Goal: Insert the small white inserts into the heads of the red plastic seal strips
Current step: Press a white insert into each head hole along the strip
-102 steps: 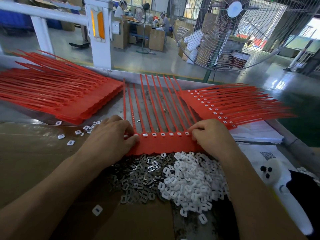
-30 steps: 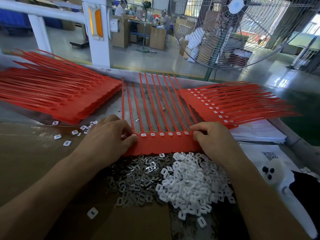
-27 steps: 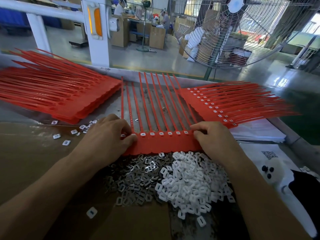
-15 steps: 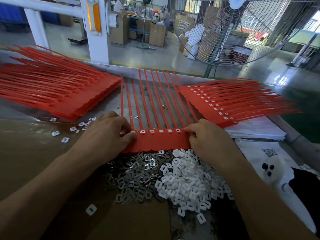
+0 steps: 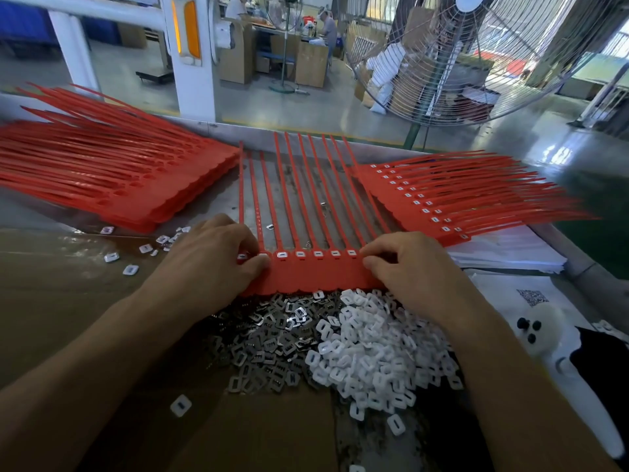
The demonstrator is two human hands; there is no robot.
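The sheet of red seal strips [image 5: 316, 272] lies flat on the bench between the person's two hands, its joined heads toward them and its thin tails running away toward the far edge. It looks light and bendy: the tails would flop if lifted by one end, so I would take it by the thicker head band, one hand at each side, as the person has it now. The left hand [image 5: 207, 264] has its fingers curled over the left end of the band, thumb laid against the red edge, pinching it. The right hand [image 5: 405, 267] curls its fingertips down on the right end; whether it pinches an insert there I cannot tell, since the knuckles hide it. A row of white inserts [image 5: 316, 254] already sits in the heads between the hands, each a small white square with a dark slot. The loose white inserts [image 5: 371, 352] heap just below the band, small, smooth and likely slippery, best nipped singly between fingertip and thumb. Grey metal clips [image 5: 269, 345] lie heaped beside them.
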